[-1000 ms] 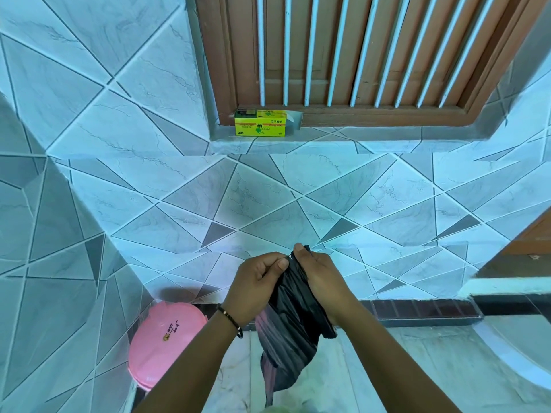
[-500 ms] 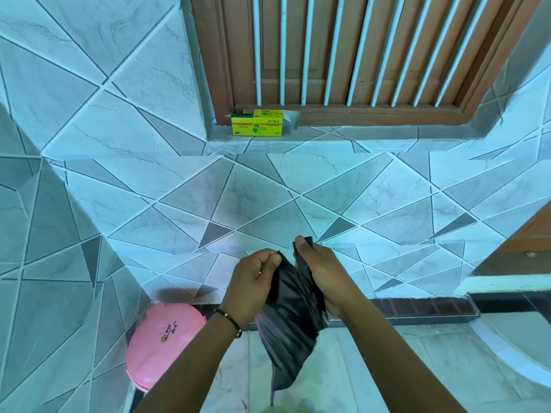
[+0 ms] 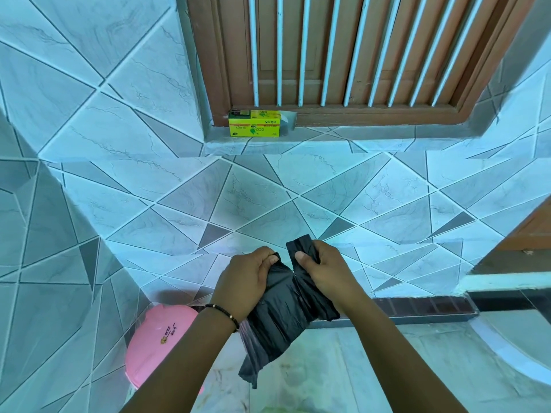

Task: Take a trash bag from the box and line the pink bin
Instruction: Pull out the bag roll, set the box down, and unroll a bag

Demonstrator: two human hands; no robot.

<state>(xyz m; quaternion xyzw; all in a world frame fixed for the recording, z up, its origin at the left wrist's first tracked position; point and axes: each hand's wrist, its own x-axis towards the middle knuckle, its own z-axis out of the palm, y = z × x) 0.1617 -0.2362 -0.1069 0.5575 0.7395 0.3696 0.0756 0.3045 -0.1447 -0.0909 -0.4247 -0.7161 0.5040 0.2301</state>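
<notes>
A black trash bag (image 3: 278, 317) hangs crumpled between both hands in front of the tiled wall. My left hand (image 3: 246, 281) pinches its top edge on the left; my right hand (image 3: 323, 271) grips the other part of the top edge, and a small gap shows between the two pinched parts. The yellow bag box (image 3: 255, 123) lies on the window sill above, with a clear flap at its right end. The pink bin (image 3: 158, 344) stands on the floor at lower left, its pink lid shut, partly hidden by my left forearm.
A brown wooden window frame (image 3: 357, 116) with white bars sits above the sill. Tiled walls meet in a corner on the left. A dark tiled step (image 3: 423, 305) runs along the wall base, and a wooden door edge (image 3: 533, 228) is at right.
The two hands have drawn slightly apart at the bag's top edge, opening a small gap there. The view has shifted a little; the box and bin have not moved.
</notes>
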